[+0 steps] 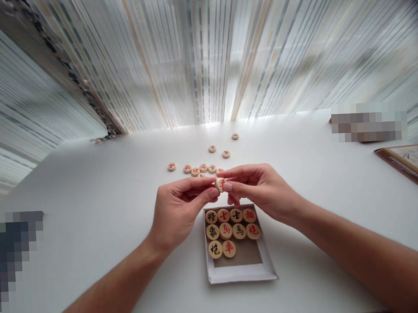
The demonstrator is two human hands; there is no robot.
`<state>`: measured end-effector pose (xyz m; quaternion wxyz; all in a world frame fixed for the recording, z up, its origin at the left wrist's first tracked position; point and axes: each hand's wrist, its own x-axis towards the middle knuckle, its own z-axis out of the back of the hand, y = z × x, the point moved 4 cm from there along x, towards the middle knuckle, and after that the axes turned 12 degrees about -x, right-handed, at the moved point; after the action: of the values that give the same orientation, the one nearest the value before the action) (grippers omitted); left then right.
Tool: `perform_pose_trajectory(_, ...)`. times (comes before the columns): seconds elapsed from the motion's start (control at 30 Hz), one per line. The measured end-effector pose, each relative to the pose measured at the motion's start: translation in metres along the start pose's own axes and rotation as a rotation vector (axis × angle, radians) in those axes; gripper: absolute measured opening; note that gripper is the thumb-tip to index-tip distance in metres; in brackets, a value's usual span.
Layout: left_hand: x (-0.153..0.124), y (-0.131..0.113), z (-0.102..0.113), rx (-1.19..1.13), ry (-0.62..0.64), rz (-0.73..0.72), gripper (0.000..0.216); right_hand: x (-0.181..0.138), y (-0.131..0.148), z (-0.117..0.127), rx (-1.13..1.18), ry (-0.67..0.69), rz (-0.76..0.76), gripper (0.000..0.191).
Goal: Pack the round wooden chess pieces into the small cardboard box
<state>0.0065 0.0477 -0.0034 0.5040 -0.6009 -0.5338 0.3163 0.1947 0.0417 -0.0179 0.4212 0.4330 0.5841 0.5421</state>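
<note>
My left hand (173,206) and my right hand (266,191) meet above the far edge of a shallow cardboard box. Between their thumbs and fingertips is a wooden Chinese chess piece (220,185), tilted so its red character faces me, partly covered by my right thumb. Its side looks thick; whether a second piece sits behind it, I cannot tell. Inside the white-rimmed box (242,274) lie several round pieces in rows, such as a black-marked piece (211,217) at the far left corner and a red-marked piece (228,249) in the nearest row. Bare brown bottom shows at the near right.
Loose chess pieces lie beyond my hands, among them a red-marked one (172,167) and the farthest one (235,136). A brown-edged printed box lid (408,168) rests at the right. Striped string curtains (205,60) hang behind the white table (110,202).
</note>
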Motion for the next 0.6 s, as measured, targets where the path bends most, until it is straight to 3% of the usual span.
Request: perform_pose_trajectory(0.6, -0.0014, 0.0005, -0.0022, 0.006, 0.078, 0.027, 0.025, 0.0003, -0.0023, -0.0005, 0.045, 0.032, -0.046, 0.035)
